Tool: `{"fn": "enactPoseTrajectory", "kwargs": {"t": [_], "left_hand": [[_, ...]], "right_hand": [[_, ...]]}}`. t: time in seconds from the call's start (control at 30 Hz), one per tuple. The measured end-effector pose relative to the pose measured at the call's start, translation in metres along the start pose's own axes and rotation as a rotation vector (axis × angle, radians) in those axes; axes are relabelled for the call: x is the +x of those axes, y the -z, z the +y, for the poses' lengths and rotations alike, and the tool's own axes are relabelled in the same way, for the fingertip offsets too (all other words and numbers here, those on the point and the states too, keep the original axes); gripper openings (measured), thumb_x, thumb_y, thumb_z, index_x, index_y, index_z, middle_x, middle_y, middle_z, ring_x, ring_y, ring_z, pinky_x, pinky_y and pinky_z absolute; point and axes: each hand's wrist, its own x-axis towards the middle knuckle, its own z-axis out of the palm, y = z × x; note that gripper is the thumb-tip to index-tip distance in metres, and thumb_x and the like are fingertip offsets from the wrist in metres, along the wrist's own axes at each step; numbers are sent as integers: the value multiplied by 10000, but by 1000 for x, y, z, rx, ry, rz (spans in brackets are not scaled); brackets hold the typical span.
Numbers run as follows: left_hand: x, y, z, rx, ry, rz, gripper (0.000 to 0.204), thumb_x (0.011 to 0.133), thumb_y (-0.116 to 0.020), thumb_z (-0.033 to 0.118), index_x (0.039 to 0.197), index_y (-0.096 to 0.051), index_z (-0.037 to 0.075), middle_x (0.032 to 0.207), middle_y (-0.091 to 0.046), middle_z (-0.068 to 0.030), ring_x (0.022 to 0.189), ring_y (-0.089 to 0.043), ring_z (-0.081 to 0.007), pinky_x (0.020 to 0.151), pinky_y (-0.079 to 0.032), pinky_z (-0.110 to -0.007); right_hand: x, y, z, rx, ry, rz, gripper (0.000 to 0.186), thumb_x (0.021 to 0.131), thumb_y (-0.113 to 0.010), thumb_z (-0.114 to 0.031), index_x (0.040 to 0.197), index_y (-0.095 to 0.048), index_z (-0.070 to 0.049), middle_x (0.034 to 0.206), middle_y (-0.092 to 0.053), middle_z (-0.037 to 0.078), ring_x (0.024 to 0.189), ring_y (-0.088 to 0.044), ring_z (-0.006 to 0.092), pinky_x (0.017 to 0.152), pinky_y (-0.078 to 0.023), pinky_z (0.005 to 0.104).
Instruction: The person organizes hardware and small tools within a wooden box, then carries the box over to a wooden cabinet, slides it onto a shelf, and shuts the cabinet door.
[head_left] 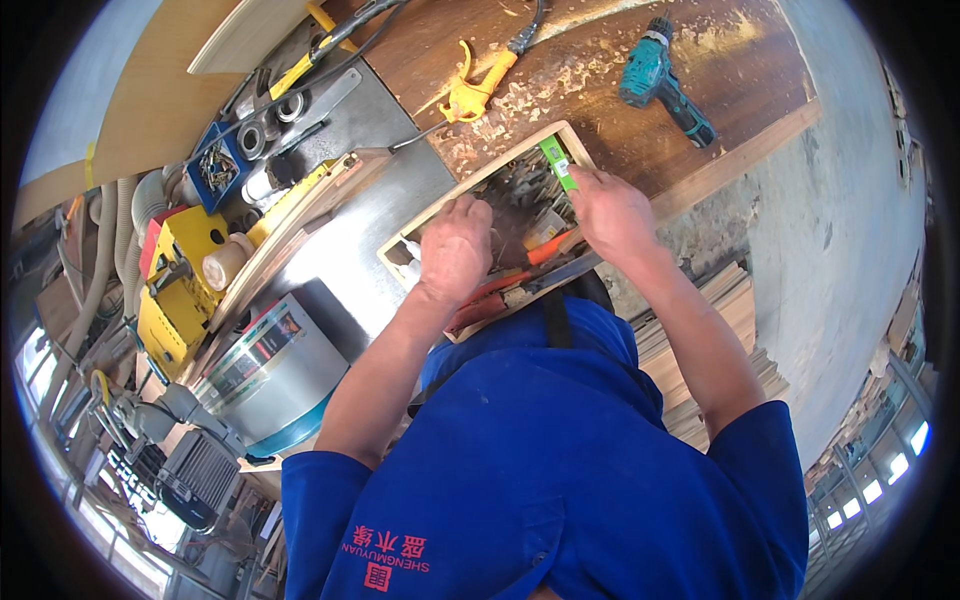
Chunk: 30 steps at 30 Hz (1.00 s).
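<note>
A shallow wooden tray (478, 186) lies at the near edge of the bench, filled with a loose heap of nails or screws (520, 195). Over its left part is my left hand (456, 246), fingers curled closed; whatever they may hold is hidden. At the right end, my right hand (613, 218) has its fingers closed on the near end of a small green box (557, 160). Between my hands, tools with orange-red handles (549, 246) lie along the near side of the tray. A white item (410, 262) pokes out beside my left hand.
A teal cordless drill (662, 82) and a yellow air blow gun (480, 90) lie on the shaving-strewn wooden bench (590, 110). Leftward are a blue bin of screws (214, 167), a yellow machine (182, 290) and a large metal bucket (275, 370). Planks (725, 310) are stacked below right.
</note>
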Motion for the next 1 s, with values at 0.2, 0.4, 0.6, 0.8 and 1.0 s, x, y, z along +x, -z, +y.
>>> {"fn": "enactPoseTrajectory", "kwargs": {"t": [0.2,0.4,0.6,0.8,1.0], "left_hand": [[7,10,-10,188,8,-62,130,837,-642,58,967,-636,49,1030,-656,-148,1027,-670,-348,869,-583,-462],[1,4,-14,260,0,-61,100,870,-627,92,966,-634,66,1029,-660,-127,1020,-674,-324,865,-579,-458],[-3,7,-17,257,-26,-15,86,868,-627,103,948,-632,71,1009,-660,-119,995,-673,-321,861,-562,-457],[-14,25,-11,207,-123,229,96,853,-722,74,915,-658,40,1105,-693,-125,995,-657,-333,864,-550,-460],[-38,12,26,-135,-31,8,144,902,-775,114,907,-675,11,1143,-733,-150,1037,-694,-371,929,-563,-483]], "right_hand": [[21,-9,-25,-286,-115,-254,299,983,-533,-49,1243,-612,74,1062,-733,274,995,-765,387,801,-646,473],[28,-7,-29,-173,-145,-159,283,961,-584,-60,1219,-629,48,1153,-696,275,963,-759,419,804,-636,505],[10,3,-5,149,-151,-8,256,966,-625,-97,1216,-681,-91,1185,-693,163,1017,-720,423,898,-577,521],[7,14,23,526,-186,188,214,956,-745,-37,1166,-707,-17,1094,-685,138,925,-726,266,815,-573,376],[3,20,32,728,-186,225,179,987,-719,10,1163,-695,26,1062,-651,90,872,-665,138,791,-549,283]]}}
